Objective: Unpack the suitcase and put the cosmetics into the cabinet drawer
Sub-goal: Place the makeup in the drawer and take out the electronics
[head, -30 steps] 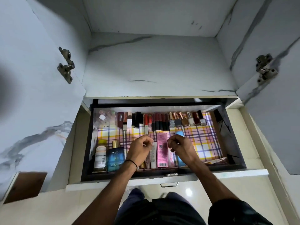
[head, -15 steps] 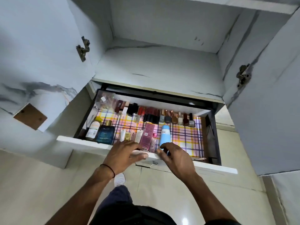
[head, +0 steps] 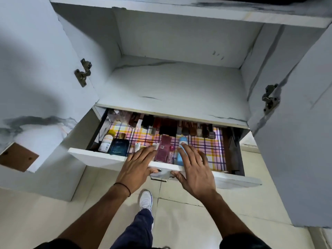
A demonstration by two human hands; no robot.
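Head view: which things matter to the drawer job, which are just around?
Job:
- drawer
- blue bottle
- pink box
- navy perfume box
- left hand, right hand, both on the drawer front

Around:
- cabinet doors
- hinges
- shoe

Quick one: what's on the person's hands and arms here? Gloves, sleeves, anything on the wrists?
No gloves: both the left hand and the right hand are bare, and so are the forearms. A thin black band circles the left wrist; the right wrist has nothing on it. Dark, apparently black sleeve edges show only near the bottom of the frame. No rings or watch visible.
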